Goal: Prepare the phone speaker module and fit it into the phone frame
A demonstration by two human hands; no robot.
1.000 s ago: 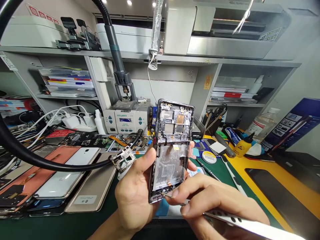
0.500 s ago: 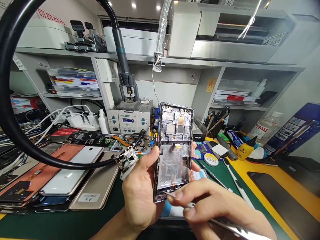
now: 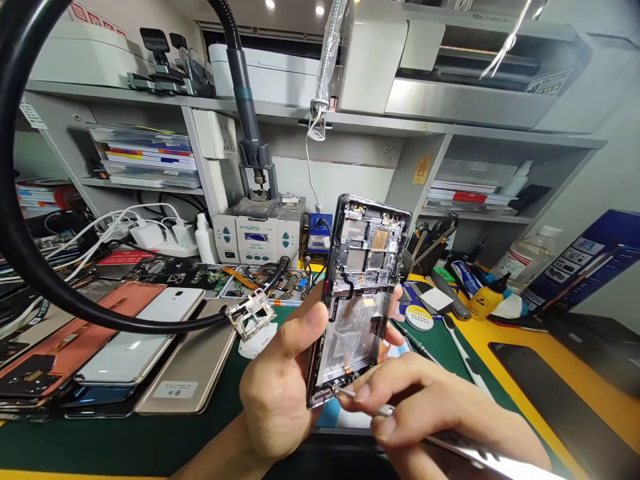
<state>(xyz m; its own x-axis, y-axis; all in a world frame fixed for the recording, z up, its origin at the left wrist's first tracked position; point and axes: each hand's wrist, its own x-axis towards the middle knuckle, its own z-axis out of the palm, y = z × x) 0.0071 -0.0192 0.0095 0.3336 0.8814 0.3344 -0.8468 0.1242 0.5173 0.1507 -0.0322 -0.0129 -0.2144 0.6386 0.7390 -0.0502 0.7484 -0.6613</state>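
Observation:
An opened phone frame (image 3: 353,333) stands tilted in front of me, its inner side with metal shields and a bare battery bay facing me. Wrapped round its left edge and back is my left hand (image 3: 280,373), thumb along the side and fingertips showing at the right. My right hand (image 3: 425,407) pinches metal tweezers (image 3: 383,408) near the front. Their tip is at the bottom edge of the phone frame, close to a small orange flex cable (image 3: 349,370). Whether the tip grips a part there is too small to tell.
A black hose (image 3: 150,323) loops across the left, near a small circuit board (image 3: 251,315). Stacked phones (image 3: 175,360) lie left on the green mat (image 3: 200,440). A hot-air station (image 3: 260,233) stands behind. At right are a brush (image 3: 465,353), a yellow bottle (image 3: 487,300) and a dark phone-sized panel (image 3: 555,393).
The top of the phone frame has swung to the right and turned somewhat in my left hand. The tweezers' tip stays at its bottom edge. The whole view has shifted slightly.

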